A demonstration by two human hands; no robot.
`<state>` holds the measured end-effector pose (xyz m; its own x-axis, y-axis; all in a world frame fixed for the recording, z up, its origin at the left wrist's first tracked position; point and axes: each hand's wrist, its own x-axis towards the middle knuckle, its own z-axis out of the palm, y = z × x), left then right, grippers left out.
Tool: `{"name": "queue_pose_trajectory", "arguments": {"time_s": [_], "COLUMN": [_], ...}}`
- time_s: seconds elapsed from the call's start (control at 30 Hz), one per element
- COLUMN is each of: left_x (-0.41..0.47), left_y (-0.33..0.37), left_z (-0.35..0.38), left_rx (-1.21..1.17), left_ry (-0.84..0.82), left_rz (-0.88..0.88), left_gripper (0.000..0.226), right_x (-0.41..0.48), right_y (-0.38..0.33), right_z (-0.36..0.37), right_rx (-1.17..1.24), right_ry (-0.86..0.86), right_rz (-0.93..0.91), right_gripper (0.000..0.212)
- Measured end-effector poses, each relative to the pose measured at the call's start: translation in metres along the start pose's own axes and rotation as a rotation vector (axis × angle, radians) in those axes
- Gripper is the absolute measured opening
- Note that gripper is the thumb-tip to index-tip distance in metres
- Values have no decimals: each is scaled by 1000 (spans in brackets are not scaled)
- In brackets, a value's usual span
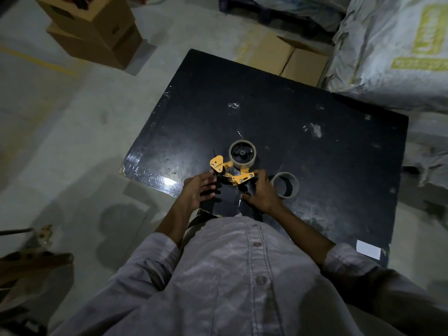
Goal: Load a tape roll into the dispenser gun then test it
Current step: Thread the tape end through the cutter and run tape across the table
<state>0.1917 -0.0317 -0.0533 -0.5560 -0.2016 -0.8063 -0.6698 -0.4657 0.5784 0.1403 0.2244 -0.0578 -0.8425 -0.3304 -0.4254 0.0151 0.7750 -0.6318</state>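
- Counter [315, 202], black and scuffed, stands on a grey concrete floor [72, 117] among brown cardboard boxes [97, 32] and big white sacks [388, 57].
- Near its front edge is the yellow and black tape dispenser gun [232, 175], with a brown tape roll [242, 164] on its wheel. An empty cardboard ring [288, 192] sits just beside it.
- The right hand [263, 194] grips the gun's black handle. The left hand [198, 190] is at its front, its grip too dark to tell.
- The yellow print on the sacks and the gun's logo are too blurry to read.

Pale grey buttoned shirt [242, 282], sleeves [155, 260] rolled up.
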Motion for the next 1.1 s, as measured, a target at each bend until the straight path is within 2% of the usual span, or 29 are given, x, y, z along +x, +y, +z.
{"name": "queue_pose_trajectory", "arguments": {"time_s": [0.17,0.27,0.37,0.4,0.47,0.57,0.67,0.73,0.8,0.9,1.0,1.1], "left_x": [-1,0,0,-1,-4,-4,-1,0,-7,-10,-13,-14], "left_y": [5,10,15,17,23,32,41,49,61,79,97,109], "left_z": [5,8,10,12,16,19,21,25,33,45,57,64], "left_rx": [3,-2,23,53,89,120,212,364,522,807,1039,1269], "left_ry": [68,109,145,166,198,228,279,343,339,251,169,117], "left_rz": [40,91,153,180,232,332,469,599,741,917,965,948], "left_gripper": [34,32,26,24,23,22,16,14,13,44,77,99], "right_x": [0,4,-2,-6,-12,-10,-8,-11,-14,-19,-22,-25], "right_y": [0,5,-4,-10,-15,-20,-24,-25,-27,-31,-35,-39], "right_z": [3,7,-8,-17,-30,-38,-34,-32,-31,-33,-36,-40], "right_rx": [122,383,616,672,803,968,908,794,686,577,501,427], "right_ry": [-44,-106,-223,-275,-423,-559,-470,-359,-266,-199,-173,-141], "right_rz": [87,261,346,365,397,419,410,371,310,259,218,195], "right_gripper": [86,80,43,37,40,69,91,96,97,103,111,103]}}
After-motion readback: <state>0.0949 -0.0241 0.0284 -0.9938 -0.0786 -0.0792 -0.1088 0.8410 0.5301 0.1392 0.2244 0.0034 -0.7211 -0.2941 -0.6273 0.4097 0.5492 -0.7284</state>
